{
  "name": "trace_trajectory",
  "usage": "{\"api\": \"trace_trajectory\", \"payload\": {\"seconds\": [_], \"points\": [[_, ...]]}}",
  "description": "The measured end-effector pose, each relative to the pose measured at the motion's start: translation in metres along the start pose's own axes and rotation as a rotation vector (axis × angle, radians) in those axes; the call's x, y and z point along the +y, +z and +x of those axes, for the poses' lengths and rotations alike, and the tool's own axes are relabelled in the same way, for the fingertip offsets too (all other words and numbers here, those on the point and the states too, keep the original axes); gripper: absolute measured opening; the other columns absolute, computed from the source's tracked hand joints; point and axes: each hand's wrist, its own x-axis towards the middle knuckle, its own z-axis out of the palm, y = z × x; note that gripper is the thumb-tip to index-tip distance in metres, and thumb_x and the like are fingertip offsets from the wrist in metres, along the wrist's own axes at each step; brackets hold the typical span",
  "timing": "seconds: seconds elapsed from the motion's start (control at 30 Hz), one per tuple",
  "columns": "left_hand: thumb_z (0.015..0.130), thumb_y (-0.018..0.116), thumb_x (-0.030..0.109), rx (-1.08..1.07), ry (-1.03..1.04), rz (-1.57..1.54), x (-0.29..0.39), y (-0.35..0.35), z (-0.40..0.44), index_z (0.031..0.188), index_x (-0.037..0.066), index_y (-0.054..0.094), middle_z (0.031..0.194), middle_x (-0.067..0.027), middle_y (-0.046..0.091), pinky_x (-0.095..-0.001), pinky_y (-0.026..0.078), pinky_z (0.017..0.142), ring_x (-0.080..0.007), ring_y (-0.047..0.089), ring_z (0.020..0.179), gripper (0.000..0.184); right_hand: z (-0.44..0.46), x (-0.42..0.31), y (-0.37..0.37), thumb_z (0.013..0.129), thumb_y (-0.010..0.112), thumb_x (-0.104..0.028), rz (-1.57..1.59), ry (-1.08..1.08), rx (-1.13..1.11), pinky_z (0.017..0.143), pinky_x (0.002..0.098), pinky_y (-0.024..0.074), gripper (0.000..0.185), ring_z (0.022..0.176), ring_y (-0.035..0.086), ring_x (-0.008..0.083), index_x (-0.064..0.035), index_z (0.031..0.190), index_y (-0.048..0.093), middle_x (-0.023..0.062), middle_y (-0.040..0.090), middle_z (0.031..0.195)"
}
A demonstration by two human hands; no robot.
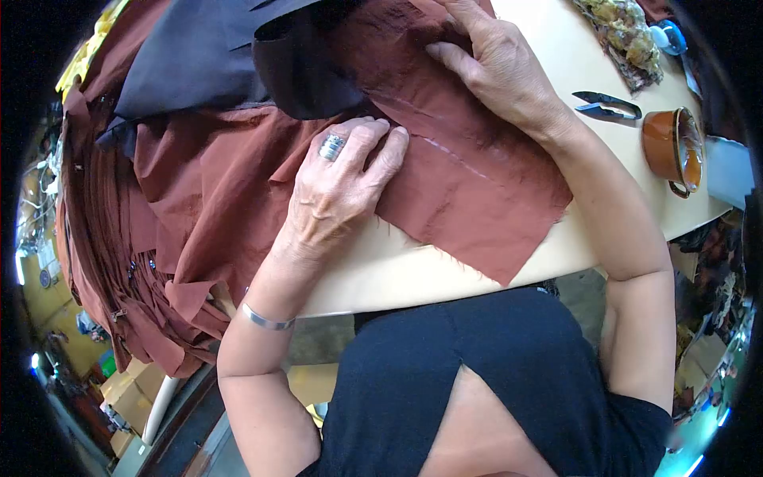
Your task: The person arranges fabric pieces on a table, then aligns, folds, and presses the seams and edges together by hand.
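Reddish-brown cloth with a frayed edge and a pale line across it lies on the cream table. My left hand, with a silver ring and bracelet, has its fingers bent and closed on the cloth near that line. On the upper part of the cloth rests my right hand, its thumb apart from its fingers; some fingertips run past the top of the view. Dark navy fabric lies over the brown cloth at upper left, with a rolled fold beside my left hand.
Black thread snips lie on the table at right, near a brown ceramic pot. A mottled brown-yellow bundle sits at the upper right. Gathered brown cloth hangs off the left side. Cardboard boxes stand lower left.
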Motion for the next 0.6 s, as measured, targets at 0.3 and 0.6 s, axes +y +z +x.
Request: {"api": "trace_trajectory", "payload": {"seconds": [0.3, 0.6], "points": [[0.073, 0.052, 0.008, -0.06, 0.025, 0.084, 0.003, -0.007, 0.01, 0.098, 0.004, 0.058, 0.121, -0.011, 0.051, -0.0357, 0.046, 0.083, -0.0216, 0.057, 0.093, 0.026, 0.0, 0.005, -0.001, 0.079, 0.051, 0.009, -0.031, 0.004, -0.053, 0.081, 0.0335, 0.0512, 0.053, 0.093, 0.064, 0.0274, -0.0076, 0.129, 0.043, 0.0173, 0.061, 0.108], [0.073, 0.053, 0.012, -0.047, 0.007, 0.098, 0.003, -0.003, 0.004, 0.095, 0.01, 0.056, 0.119, -0.0084, 0.056, -0.0345, 0.048, 0.081, -0.0214, 0.058, 0.091, 0.022, 0.0, 0.007, 0.0, 0.08, 0.05, 0.009, 0.021, -0.018, -0.046, 0.082, 0.0319, 0.0515, 0.051, 0.094, 0.064, 0.0268, -0.0074, 0.128, 0.044, 0.017, 0.062, 0.107]]}}
